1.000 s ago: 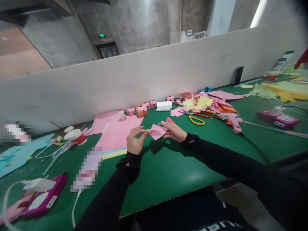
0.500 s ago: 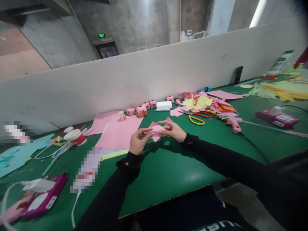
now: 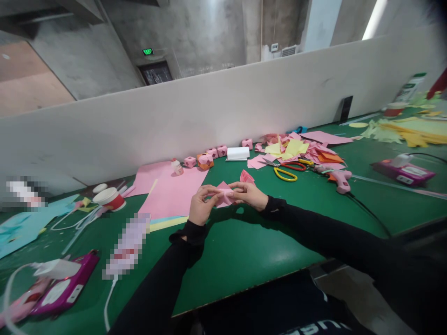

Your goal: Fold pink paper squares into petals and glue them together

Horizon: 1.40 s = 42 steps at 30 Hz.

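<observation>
Between my two hands, raised a little above the green table, is a small piece of pink paper (image 3: pixel 224 195) with creases in it. My left hand (image 3: pixel 201 203) pinches its left side between thumb and fingers. On the right side, my right hand (image 3: pixel 252 195) grips it the same way, so the fingers cover parts of both edges. Just beyond my right hand lies a folded pink paper piece (image 3: pixel 247 177). A large pink sheet (image 3: pixel 174 190) lies to the left of my hands, with a small white bottle (image 3: pixel 177 167) standing on it.
Several folded pink paper cubes (image 3: pixel 222 151) stand along the partition (image 3: pixel 195 116). Scissors with red handles (image 3: pixel 293 166) and yellow-handled ones (image 3: pixel 285 174) lie near paper scraps (image 3: pixel 295 148). A pink glue gun (image 3: pixel 340 179) is at right, a paper cup (image 3: pixel 110 198) at left.
The paper in my hands has gone from a flatter diamond to a creased, pinched-in shape. My right hand has shifted slightly left and down, uncovering more of the folded piece behind it.
</observation>
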Tool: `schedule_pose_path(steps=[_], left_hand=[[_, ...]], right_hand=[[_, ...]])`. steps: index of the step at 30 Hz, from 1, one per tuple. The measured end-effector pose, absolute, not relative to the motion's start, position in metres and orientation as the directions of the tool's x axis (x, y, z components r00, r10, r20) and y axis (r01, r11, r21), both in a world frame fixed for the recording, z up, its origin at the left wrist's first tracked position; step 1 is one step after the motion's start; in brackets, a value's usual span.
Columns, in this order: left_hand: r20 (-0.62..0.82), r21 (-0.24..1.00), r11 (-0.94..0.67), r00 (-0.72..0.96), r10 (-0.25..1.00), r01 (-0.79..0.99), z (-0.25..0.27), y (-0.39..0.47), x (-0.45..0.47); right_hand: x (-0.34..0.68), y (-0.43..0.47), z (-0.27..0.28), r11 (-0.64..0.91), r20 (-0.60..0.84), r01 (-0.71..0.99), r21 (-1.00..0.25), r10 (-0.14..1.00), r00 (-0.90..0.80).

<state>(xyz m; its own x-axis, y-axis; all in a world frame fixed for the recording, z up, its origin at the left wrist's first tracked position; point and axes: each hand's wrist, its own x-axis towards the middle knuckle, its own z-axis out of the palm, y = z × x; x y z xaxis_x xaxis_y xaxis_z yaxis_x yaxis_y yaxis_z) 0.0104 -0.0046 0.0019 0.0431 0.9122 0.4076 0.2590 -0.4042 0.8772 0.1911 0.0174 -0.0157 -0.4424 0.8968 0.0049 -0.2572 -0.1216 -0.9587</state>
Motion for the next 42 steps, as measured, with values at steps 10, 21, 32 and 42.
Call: schedule_pose_path(steps=[10,21,32,42], left_hand=[[0.265,0.951,-0.265,0.025,0.964,0.16,0.0,-0.006,0.015],[0.421,0.841,-0.346,-0.1,0.902,0.416,-0.005,-0.007,0.013],[0.583,0.632,-0.483,0.039,0.812,0.607,-0.002,-0.014,0.015],[0.614,0.491,-0.563,0.194,0.765,0.665,-0.007,-0.014,0.014]], right_hand=[[0.19,0.021,-0.018,0.034,0.113,-0.249,-0.968,0.944,-0.311],[0.178,0.011,-0.031,0.16,0.164,-0.036,-0.986,0.963,-0.213],[0.183,0.002,-0.021,0.462,0.417,0.213,-0.861,0.881,-0.222],[0.186,-0.005,-0.017,0.628,0.517,0.318,-0.71,0.772,-0.371]])
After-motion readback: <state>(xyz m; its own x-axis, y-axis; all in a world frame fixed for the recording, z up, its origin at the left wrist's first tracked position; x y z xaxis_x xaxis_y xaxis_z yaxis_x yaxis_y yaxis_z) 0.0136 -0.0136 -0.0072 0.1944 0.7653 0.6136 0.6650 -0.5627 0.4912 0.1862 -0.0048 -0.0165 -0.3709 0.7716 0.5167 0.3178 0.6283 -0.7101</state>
